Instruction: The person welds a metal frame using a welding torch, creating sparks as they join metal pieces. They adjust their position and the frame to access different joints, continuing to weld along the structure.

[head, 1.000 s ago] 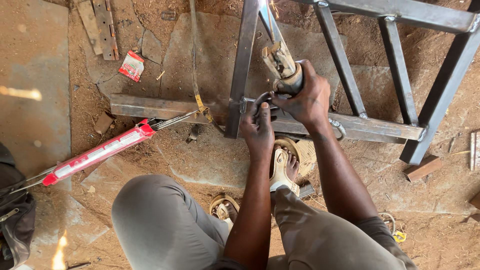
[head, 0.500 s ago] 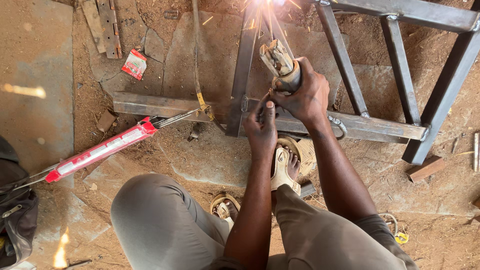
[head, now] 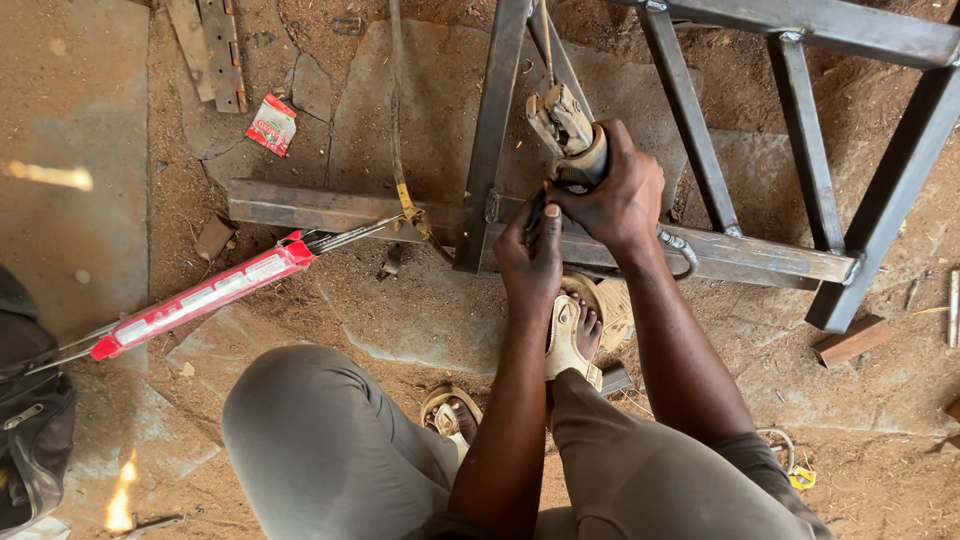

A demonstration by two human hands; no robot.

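Note:
I squat over a grey steel tube frame [head: 760,255] that lies on the dirt ground. My right hand [head: 620,195] is closed round the worn tan body of a hand-held power tool [head: 565,125], which points away from me between two frame bars. My left hand [head: 530,255] rests just below it, fingers bent against the underside of the tool and the frame's near bar. The tool's working end is hidden behind the upright bar [head: 495,130]. My sandalled foot [head: 575,335] stands right under the hands.
A long red and white tool [head: 205,295] lies at the left, its tip near a loose steel bar [head: 310,208]. A red wrapper [head: 270,123], hinges [head: 222,50], a wood block [head: 850,340] and a dark bag [head: 30,420] lie around.
Sparks that showed near the tool's far end half a second ago are gone. Both hands stay on the tool by the frame's near bar.

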